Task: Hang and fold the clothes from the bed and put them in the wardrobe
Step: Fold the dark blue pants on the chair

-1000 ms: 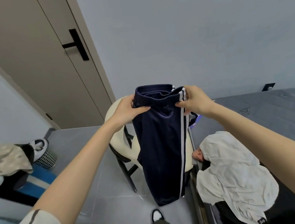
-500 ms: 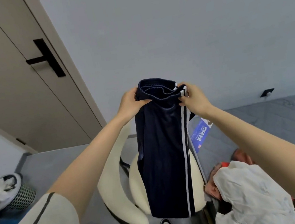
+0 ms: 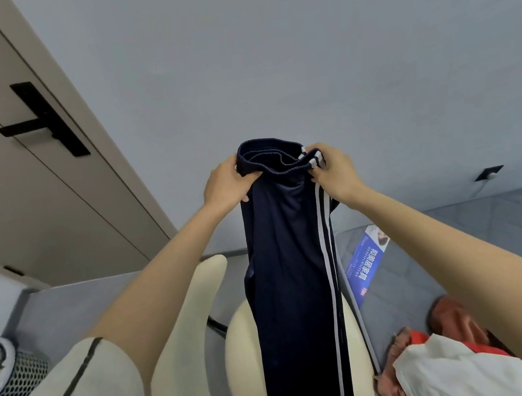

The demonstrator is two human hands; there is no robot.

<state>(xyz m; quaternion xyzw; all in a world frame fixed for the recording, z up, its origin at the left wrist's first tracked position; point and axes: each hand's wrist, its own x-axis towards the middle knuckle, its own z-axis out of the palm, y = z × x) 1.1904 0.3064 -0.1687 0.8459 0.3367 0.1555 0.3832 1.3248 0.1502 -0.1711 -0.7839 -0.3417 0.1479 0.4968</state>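
Plausibly, the trousers could be dropped or twisted if either grip is loosened, as slick cloth is held only at the waistband; the hanging legs could be snagged on the chair beneath. At frame centre the waistband is clasped at its ends by the left hand and right hand, fingers curled round it.

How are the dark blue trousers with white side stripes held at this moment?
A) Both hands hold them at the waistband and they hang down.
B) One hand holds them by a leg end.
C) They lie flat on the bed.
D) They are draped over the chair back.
A: the left hand and the right hand each grip one side of the waistband, and the trousers hang down in front of the chair.
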